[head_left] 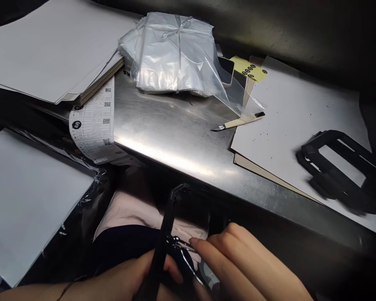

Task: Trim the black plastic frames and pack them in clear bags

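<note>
Low in the view, my left hand (134, 271) is closed around a black plastic frame (167, 219), held tilted above my lap. Its fingers wrap the frame's long side bar. To the right, my right hand (244, 259) pinches a slim shiny metal tool (185, 245). The tool's tip touches or nearly touches the inner side of that bar; its exact kind is hard to make out. A similar black plastic part (335, 152) lies on white sheets on the bench at the right, slightly blurred.
A metal bench (175, 138) runs across the middle. On it are tied clear plastic bags (175, 54), a craft knife (241, 121), a yellow label sheet (247, 69), and white board (288, 108). Stacked white sheets (56, 46) and printed labels (95, 129) stand left.
</note>
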The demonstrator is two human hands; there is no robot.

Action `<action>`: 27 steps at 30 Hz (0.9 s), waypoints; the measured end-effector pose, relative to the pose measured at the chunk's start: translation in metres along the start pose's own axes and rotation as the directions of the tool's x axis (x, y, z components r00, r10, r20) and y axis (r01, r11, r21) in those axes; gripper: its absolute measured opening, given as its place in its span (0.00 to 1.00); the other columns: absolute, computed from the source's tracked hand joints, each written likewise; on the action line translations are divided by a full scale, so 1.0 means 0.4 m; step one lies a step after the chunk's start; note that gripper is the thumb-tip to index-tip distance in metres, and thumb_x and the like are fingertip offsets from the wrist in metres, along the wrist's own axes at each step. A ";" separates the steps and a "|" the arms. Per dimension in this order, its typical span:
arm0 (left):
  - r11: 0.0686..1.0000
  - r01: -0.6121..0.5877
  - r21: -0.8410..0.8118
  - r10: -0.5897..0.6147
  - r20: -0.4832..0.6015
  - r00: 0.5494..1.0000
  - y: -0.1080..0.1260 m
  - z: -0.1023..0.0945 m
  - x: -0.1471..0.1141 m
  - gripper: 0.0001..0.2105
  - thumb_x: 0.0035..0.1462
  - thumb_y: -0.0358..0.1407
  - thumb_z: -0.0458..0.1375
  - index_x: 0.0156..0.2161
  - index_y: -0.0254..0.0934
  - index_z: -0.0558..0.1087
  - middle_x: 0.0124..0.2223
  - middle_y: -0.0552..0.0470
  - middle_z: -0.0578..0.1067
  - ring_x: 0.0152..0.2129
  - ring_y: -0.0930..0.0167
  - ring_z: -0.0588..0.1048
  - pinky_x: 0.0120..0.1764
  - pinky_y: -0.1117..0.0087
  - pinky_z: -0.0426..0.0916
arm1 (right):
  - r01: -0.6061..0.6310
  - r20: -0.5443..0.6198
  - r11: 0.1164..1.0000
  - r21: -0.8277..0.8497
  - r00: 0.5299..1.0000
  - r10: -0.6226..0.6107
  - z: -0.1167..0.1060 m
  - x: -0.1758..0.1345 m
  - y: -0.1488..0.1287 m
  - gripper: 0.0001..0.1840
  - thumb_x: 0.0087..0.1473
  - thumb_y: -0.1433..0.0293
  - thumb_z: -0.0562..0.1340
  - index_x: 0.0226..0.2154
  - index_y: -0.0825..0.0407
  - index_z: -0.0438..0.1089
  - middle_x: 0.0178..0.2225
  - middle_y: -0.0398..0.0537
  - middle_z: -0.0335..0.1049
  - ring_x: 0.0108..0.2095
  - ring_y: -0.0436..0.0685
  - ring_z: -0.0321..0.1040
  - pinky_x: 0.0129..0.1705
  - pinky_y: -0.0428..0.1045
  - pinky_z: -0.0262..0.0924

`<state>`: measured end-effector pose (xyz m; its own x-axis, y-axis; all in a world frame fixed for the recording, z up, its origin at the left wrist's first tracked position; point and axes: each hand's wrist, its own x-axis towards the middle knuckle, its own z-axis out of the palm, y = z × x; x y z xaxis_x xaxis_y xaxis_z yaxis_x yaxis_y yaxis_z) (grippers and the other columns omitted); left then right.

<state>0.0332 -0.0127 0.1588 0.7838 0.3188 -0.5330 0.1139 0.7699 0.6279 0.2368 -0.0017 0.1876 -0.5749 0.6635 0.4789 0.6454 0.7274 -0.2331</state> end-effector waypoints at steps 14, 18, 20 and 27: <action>0.999 0.015 0.052 -0.013 -0.036 0.999 -0.060 -0.002 0.050 0.13 0.55 0.43 0.55 0.43 0.43 0.72 0.37 0.54 0.75 0.38 0.68 0.73 0.44 0.69 0.67 | 0.132 0.038 0.985 -0.115 0.991 -0.128 0.041 -0.002 0.006 0.16 0.53 0.64 0.61 0.16 0.49 0.69 0.13 0.41 0.56 0.12 0.47 0.53 0.09 0.45 0.49; 0.997 0.006 0.081 -0.006 -0.009 1.000 -0.028 -0.008 0.030 0.15 0.51 0.42 0.59 0.46 0.47 0.71 0.38 0.57 0.75 0.39 0.69 0.72 0.47 0.70 0.64 | 0.139 0.042 0.985 -0.097 0.990 -0.136 0.035 -0.001 0.009 0.16 0.54 0.64 0.59 0.17 0.49 0.70 0.14 0.41 0.58 0.13 0.47 0.54 0.10 0.45 0.52; 0.995 0.007 0.100 -0.008 0.007 1.000 -0.006 -0.013 0.013 0.16 0.51 0.42 0.59 0.47 0.48 0.70 0.37 0.57 0.75 0.39 0.69 0.72 0.47 0.70 0.63 | 0.124 0.026 0.991 -0.050 0.992 -0.122 0.030 -0.001 0.013 0.16 0.55 0.66 0.58 0.19 0.50 0.70 0.14 0.40 0.57 0.13 0.47 0.54 0.10 0.45 0.53; 0.993 -0.010 0.117 0.005 0.041 0.999 0.006 -0.022 0.004 0.16 0.52 0.41 0.59 0.47 0.50 0.71 0.37 0.57 0.74 0.39 0.69 0.72 0.47 0.71 0.64 | -0.278 0.275 0.837 0.471 0.948 0.160 -0.016 -0.006 0.054 0.08 0.57 0.75 0.55 0.38 0.51 0.67 0.25 0.40 0.66 0.25 0.46 0.66 0.25 0.39 0.64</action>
<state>0.0294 -0.0057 0.1544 0.8087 0.2998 -0.5060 0.1768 0.6966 0.6953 0.2553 0.0112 0.1869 -0.5802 0.7934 0.1838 0.4634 0.5072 -0.7267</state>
